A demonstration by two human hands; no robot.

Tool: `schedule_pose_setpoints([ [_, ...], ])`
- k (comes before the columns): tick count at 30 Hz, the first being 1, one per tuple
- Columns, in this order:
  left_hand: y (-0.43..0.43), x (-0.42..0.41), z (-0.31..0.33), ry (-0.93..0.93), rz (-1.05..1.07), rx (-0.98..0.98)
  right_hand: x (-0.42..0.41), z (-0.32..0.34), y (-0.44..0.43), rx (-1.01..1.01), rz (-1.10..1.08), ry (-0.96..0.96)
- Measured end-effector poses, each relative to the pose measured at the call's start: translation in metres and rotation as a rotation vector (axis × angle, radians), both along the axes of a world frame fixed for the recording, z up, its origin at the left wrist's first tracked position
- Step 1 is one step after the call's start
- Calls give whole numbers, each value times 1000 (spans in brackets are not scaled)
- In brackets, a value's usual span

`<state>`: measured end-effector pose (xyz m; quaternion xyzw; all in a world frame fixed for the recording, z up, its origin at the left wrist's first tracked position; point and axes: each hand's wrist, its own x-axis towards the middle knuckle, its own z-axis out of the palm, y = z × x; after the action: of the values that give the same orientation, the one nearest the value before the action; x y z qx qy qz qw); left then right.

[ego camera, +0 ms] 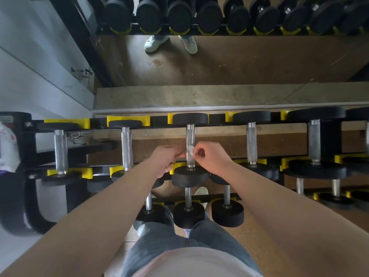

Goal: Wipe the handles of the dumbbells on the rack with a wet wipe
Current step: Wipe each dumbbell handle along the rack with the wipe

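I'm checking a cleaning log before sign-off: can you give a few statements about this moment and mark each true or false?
1. The left hand and right hand are both at one dumbbell handle. True.
2. The wet wipe lies on the floor. False: it is pinched against that handle.
3. That dumbbell is lifted off the rack. False: it rests in its yellow cradles.
4. More dumbbells sit on a lower tier. True.
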<state>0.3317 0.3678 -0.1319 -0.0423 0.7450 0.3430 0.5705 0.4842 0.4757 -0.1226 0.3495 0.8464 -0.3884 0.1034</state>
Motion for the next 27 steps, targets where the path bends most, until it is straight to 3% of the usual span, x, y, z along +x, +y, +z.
schedule_pose_setpoints([
  [7,0,-2,1,-40,34,-3,-24,7,8,78,-219,138],
  [13,0,0,5,-51,36,24,-23,4,1,186,-112,103],
  [16,-3,0,2,-35,24,17,-12,-1,-8,141,-90,115],
  [22,-10,-1,-2,-44,24,24,-15,2,-11,-103,-409,81],
  [27,-12,-3,0,-33,10,10,-30,11,-5,-88,-459,172],
])
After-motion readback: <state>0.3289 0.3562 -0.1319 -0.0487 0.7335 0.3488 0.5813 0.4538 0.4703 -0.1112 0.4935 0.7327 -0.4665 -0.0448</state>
